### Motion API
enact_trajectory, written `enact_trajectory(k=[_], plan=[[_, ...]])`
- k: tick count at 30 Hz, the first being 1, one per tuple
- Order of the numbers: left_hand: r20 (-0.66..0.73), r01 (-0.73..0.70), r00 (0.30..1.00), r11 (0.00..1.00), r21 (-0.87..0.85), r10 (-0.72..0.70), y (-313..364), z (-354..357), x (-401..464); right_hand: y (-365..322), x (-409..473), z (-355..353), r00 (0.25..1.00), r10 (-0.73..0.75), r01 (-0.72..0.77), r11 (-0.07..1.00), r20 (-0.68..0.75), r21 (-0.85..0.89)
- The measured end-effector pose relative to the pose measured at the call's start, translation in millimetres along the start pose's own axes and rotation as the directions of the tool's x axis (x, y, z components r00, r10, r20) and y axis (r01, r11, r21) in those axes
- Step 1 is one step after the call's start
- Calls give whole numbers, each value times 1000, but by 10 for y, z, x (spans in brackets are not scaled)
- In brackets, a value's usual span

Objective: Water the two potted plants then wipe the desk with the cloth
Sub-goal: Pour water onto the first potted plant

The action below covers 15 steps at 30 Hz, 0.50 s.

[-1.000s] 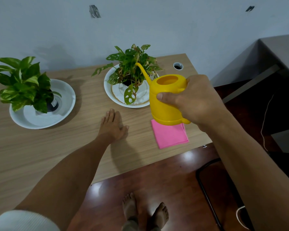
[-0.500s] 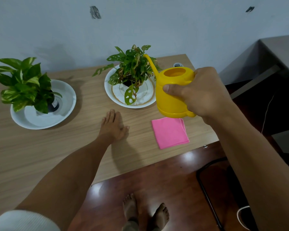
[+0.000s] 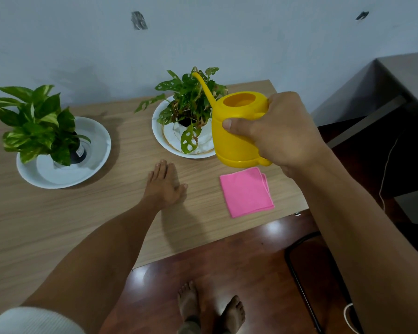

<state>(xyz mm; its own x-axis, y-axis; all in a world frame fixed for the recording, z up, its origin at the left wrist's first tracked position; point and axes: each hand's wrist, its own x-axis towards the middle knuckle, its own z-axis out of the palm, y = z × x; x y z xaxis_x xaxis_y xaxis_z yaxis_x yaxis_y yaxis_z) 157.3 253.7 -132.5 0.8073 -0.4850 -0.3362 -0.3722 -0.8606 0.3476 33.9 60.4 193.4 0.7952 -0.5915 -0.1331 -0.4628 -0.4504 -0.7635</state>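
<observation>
**Can lifts off the pour, spout clear of the leaves**

The right hand [image 3: 279, 131] is wrapped tight around the handle of the yellow watering can [image 3: 237, 131], thumb pressed on its side, and the can has come up and back to near level. A second ago it was tipped forward with the spout down among the foliage; now the spout points up and away over the top of the right-hand plant [image 3: 191, 104], and no stream of water shows. That reads to me as the pour on this plant ending, or a pause in it.

The can has also drifted toward the desk's [image 3: 58, 225] right edge and higher, so the pink cloth [image 3: 246, 191], half hidden under it a second ago, lies fully in view near the front right corner, folded and untouched. The plant sits in its white dish [image 3: 159, 131] toward the back edge.

The left hand [image 3: 164, 184] has not budged: flat on the wood, fingers spread, holding nothing, mid-desk near the front. The left-hand plant [image 3: 36, 121] waits in its own white plate [image 3: 97, 150] toward the left edge. Whether it has been watered, I cannot tell. Wiping is not begun.
</observation>
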Motion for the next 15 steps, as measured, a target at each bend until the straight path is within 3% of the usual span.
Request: enact_trajectory(k=[15], plan=[[14, 12, 1000, 1000, 15, -12, 10, -4, -3, 81, -123, -118, 996, 68, -61, 992, 63, -111]])
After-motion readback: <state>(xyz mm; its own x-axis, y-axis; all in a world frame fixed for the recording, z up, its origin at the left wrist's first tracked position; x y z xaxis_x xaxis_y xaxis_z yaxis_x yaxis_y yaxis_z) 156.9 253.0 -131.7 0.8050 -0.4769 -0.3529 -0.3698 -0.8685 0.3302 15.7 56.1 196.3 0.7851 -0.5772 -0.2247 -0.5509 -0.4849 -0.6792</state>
